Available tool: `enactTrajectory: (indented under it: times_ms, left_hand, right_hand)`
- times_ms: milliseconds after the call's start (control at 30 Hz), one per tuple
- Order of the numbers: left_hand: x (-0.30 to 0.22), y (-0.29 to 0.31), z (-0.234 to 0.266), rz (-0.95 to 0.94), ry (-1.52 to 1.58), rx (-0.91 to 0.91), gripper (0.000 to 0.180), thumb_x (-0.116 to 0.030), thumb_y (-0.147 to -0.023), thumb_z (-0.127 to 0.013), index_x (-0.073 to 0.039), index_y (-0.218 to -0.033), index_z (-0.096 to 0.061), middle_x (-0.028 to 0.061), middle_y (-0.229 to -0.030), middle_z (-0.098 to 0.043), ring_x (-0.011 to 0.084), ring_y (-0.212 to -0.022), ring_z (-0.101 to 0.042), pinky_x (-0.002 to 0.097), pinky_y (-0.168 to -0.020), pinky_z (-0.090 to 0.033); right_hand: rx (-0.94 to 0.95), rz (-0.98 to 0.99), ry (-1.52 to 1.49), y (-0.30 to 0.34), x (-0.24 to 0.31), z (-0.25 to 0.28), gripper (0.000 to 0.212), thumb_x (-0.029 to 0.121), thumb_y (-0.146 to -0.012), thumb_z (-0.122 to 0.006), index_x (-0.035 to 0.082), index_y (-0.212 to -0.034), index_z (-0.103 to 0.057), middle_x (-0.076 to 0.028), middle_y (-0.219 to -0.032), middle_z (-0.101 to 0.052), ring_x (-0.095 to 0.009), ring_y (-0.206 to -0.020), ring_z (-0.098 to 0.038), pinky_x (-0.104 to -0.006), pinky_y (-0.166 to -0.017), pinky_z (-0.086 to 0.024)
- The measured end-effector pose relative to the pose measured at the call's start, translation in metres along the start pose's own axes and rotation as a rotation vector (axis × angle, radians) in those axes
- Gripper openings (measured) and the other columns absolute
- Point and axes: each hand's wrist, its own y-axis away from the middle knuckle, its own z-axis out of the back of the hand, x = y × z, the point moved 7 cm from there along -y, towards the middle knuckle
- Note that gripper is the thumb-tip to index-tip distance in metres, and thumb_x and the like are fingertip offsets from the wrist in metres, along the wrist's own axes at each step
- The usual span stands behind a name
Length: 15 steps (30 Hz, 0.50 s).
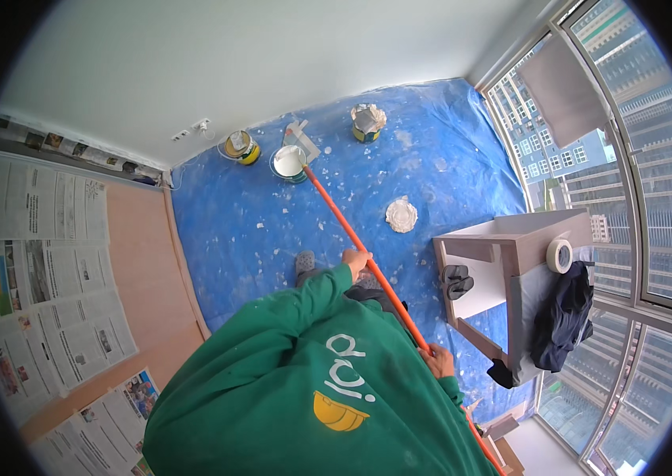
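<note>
My left hand (pixel 357 259) is wrapped round the middle of a long orange extension pole (pixel 336 210). Lower down, my right hand (pixel 439 362) grips the same pole beside my hip. The pole slants from the lower right up to an open bucket (pixel 297 178) of white paint (pixel 287 160). Its far end meets the bucket's rim; I cannot make out what is fitted there. A pale flat tray or board (pixel 306 143) lies just behind the bucket.
Two more paint cans, one yellow and black (pixel 252 152) and one covered (pixel 367 136), stand near the wall on blue plastic sheeting (pixel 241 218). A crumpled white cover (pixel 402 215) lies there. At right stands a cabinet (pixel 474 238) with tape (pixel 559 256) and dark clothing (pixel 562 317).
</note>
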Motion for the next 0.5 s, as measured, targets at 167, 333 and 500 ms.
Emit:
enactTrajectory:
  times_ms: [167, 333, 500]
  left_hand:
    - [-0.011, 0.010, 0.040, -0.019, -0.027, 0.174, 0.032, -0.023, -0.085, -0.061, 0.001, -0.105, -0.055, 0.0166, -0.097, -0.063, 0.0262, -0.077, -0.067, 0.0375, -0.058, -0.052]
    - [0.001, -0.002, 0.172, -0.052, 0.006, -0.005, 0.039, -0.029, -0.086, -0.061, -0.001, -0.112, -0.053, 0.0168, -0.101, -0.064, 0.0271, -0.080, -0.068, 0.0360, -0.058, -0.052]
    - [0.082, 0.000, 0.363, 0.155, 0.087, -0.389, 0.034, -0.021, -0.084, -0.060, -0.003, -0.111, -0.051, 0.0153, -0.091, -0.065, 0.0299, -0.073, -0.068, 0.0458, -0.062, -0.052]
  right_hand:
    - [0.014, -0.055, 0.069, -0.003, 0.024, -0.013, 0.043, 0.044, -0.081, -0.059, 0.003, -0.094, -0.064, -0.023, -0.083, -0.062, -0.041, -0.083, -0.060, -0.0449, -0.072, -0.046]
    - [-0.084, -0.009, 0.162, -0.018, 0.053, -0.028, 0.042, 0.044, -0.081, -0.060, 0.003, -0.091, -0.064, -0.023, -0.078, -0.061, -0.040, -0.077, -0.060, -0.0456, -0.068, -0.045]
    - [-0.053, -0.061, 0.262, -0.029, 0.090, -0.033, 0.043, 0.046, -0.082, -0.056, 0.007, -0.096, -0.065, -0.023, -0.089, -0.063, -0.042, -0.087, -0.059, -0.0478, -0.075, -0.045]
